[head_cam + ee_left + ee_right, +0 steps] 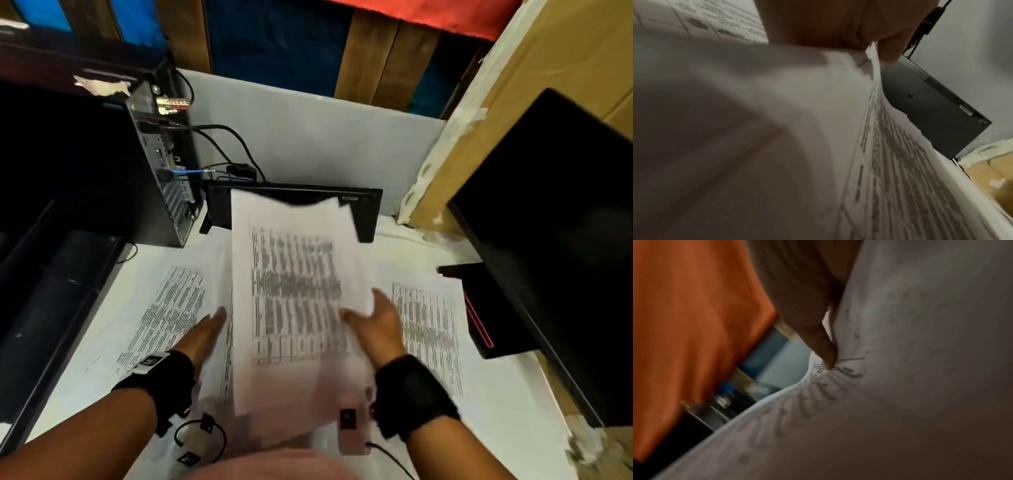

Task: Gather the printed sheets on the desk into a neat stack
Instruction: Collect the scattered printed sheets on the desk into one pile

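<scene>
The right hand [375, 323] pinches the right edge of the lifted stack [294, 294], thumb on its printed face, while the left hand [205, 334], fingers straight, lies flat against its left edge, loose sheets [168, 308] lying on the desk [507, 404] either side of the stack and a black tray [294, 197] behind it.

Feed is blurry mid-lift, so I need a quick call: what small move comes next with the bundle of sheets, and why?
Probably lower the held sheets onto the desk and square them. The right hand pinches their right edge, the left hand flanks the left, and loose sheets lie flat at both sides, ungathered.
</scene>
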`<act>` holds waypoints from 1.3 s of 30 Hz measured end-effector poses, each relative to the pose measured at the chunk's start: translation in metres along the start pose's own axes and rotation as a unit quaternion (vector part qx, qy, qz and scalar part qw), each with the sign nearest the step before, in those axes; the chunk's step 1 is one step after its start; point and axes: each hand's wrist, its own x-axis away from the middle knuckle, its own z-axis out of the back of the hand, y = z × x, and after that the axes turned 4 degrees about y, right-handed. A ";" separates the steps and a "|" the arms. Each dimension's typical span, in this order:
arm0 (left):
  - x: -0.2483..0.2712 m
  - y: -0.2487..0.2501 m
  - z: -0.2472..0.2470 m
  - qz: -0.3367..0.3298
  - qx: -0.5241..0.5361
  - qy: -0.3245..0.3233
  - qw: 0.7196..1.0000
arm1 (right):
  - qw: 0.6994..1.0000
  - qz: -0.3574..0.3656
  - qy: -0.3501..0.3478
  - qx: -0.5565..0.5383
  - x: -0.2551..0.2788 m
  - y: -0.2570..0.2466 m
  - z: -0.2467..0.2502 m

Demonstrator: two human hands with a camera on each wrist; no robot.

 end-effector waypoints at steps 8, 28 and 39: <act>-0.003 -0.008 -0.002 -0.012 -0.058 -0.026 0.998 | 0.970 -0.095 -0.187 0.120 0.003 0.084 -0.054; -0.046 -0.036 0.006 -0.012 -0.105 0.021 0.994 | 0.945 -0.289 0.070 0.136 -0.062 0.139 0.103; -0.043 -0.039 0.007 -0.011 -0.086 0.012 0.996 | 0.938 -0.310 0.055 0.146 -0.045 0.102 0.078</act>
